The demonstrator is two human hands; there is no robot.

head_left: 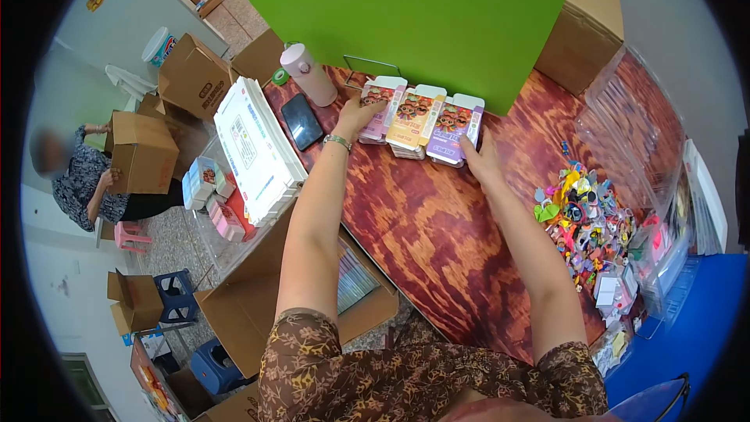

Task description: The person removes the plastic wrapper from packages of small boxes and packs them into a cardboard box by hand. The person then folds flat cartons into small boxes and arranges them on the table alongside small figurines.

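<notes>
Three stacks of flat printed cartons lie side by side on the red wood-grain table (406,219): a pink stack (376,121), an orange-yellow stack (412,126) and a purple stack (451,129). My left hand (358,117) rests at the left edge of the pink stack, fingers apart and reaching over its top. At the right edge of the purple stack is my right hand (483,160), its thumb on the top carton and its fingers spread along the side. The stacks lie flat, their tabs pointing away from me.
A pink bottle (309,76) and a phone (301,121) stand and lie left of the cartons. Small colourful pieces (590,223) are heaped at right. Behind rises a green panel (406,16). At far left a person (74,176) holds a cardboard box (142,153).
</notes>
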